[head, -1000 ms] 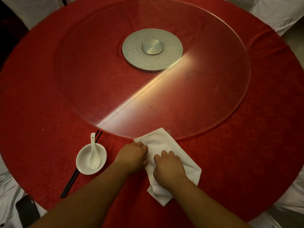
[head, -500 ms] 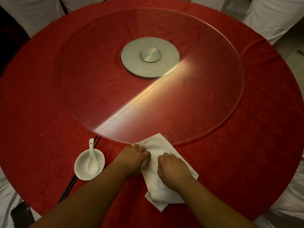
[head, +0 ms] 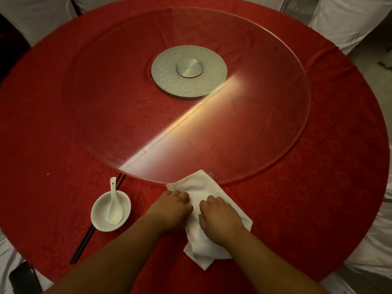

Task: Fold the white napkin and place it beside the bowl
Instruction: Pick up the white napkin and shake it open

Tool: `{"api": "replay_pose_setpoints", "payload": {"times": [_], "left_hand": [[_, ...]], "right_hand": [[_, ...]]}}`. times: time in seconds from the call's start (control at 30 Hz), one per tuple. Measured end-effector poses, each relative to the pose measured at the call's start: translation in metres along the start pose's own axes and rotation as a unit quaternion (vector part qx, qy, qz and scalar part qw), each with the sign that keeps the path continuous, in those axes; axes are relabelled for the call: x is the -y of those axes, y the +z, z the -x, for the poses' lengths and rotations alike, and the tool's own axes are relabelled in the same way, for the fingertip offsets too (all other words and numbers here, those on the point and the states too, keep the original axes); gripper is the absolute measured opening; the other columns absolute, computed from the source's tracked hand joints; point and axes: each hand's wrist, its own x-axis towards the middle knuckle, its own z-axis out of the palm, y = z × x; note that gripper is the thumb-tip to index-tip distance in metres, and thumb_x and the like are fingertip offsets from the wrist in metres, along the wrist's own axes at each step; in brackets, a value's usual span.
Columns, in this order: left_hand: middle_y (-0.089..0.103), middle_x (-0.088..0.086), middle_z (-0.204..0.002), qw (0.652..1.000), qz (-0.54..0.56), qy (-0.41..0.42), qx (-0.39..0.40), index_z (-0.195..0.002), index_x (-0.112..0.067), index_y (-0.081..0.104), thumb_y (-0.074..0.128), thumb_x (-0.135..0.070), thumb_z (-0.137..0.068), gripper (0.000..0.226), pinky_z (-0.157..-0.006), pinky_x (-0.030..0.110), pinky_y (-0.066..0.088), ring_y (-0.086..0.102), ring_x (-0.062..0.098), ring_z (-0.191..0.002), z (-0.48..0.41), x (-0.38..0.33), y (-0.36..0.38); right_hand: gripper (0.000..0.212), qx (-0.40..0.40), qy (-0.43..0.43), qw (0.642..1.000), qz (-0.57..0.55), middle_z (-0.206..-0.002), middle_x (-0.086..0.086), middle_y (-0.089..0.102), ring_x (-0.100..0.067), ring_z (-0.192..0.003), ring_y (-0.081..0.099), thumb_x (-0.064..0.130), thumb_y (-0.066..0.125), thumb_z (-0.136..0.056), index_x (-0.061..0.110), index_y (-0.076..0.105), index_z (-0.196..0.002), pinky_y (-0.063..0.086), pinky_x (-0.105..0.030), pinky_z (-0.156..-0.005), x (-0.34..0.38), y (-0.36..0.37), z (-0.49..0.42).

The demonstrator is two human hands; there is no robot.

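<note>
Fingers of the left hand (head: 172,209) and right hand (head: 219,217), curled, still press flat the partly folded white napkin (head: 203,187) near the worktop's (head: 318,198) near edge, apart from the bowl (head: 99,211); folding continues.

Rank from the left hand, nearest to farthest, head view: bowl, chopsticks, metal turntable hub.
From the left hand:
1. Bowl, on the cloth to its left, spoon inside.
2. Chopsticks, running under the bowl's far-left side.
3. Metal turntable hub, far ahead at the table's centre.
</note>
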Motion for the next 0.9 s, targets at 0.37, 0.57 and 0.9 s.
{"api": "replay_pose_setpoints", "payload": {"times": [0.37,0.57,0.9], "left_hand": [[0.069,0.004,-0.091,0.969,0.176,-0.060,-0.161,-0.109,-0.019,0.063,0.053,-0.034,-0.099,0.021,-0.064,0.033,0.047,0.062,0.025,-0.078,-0.005,0.007,-0.097],[0.071,0.003,-0.101,0.935,0.229,-0.075,-0.261,-0.116,-0.022,0.059,0.050,-0.034,-0.102,0.021,-0.064,0.032,0.038,0.063,0.026,-0.085,-0.008,0.013,-0.209],[0.071,0.007,-0.105,0.901,0.214,-0.092,-0.366,-0.117,-0.024,0.056,0.045,-0.033,-0.105,0.019,-0.076,0.042,0.054,0.064,0.027,-0.089,0.023,0.022,-0.384]], "right_hand": [[0.030,-0.057,0.079,0.983,-0.154,-0.086,0.006,0.053,-0.018,-0.077,0.052,0.055,0.045,-0.084,0.026,0.047,-0.089,0.035,-0.033,-0.060,0.011,-0.065,-0.009],[0.030,-0.164,0.141,0.951,-0.219,-0.096,-0.001,0.056,-0.028,-0.090,0.056,0.048,0.051,-0.086,0.021,0.050,-0.099,0.033,-0.035,-0.065,0.012,-0.168,-0.044],[0.058,-0.311,0.090,0.929,-0.178,-0.118,0.004,0.057,-0.021,-0.111,0.055,0.050,0.059,-0.078,0.022,0.048,-0.128,0.048,-0.039,-0.090,0.047,-0.339,-0.078]]}}
